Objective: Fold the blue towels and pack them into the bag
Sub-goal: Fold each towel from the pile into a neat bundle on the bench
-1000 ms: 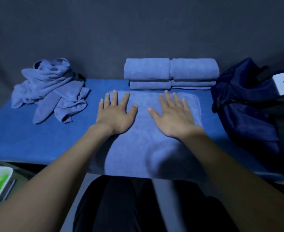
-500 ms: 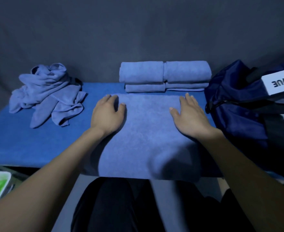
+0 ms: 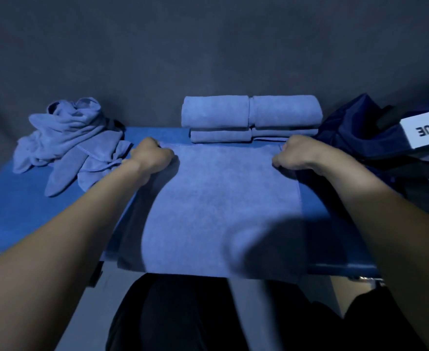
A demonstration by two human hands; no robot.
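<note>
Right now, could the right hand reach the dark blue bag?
Probably yes. The right hand grips the far corner of the flat towel, and the bag sits just beside it with nothing between them. It would have to let go first.

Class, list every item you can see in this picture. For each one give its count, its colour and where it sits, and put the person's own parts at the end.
flat towel: one, light blue, spread mid-table, near edge hanging over the front
folded towels: stack in two columns, light blue, far centre of table; exact count unclear
unfolded towels: one crumpled heap, light blue, far left of table
bag: one, navy with a white label, right end of table
table: one, blue top
backdrop: one, dark grey, behind the table
left hand: one, gripping the flat towel's far left corner
right hand: one, gripping its far right corner
</note>
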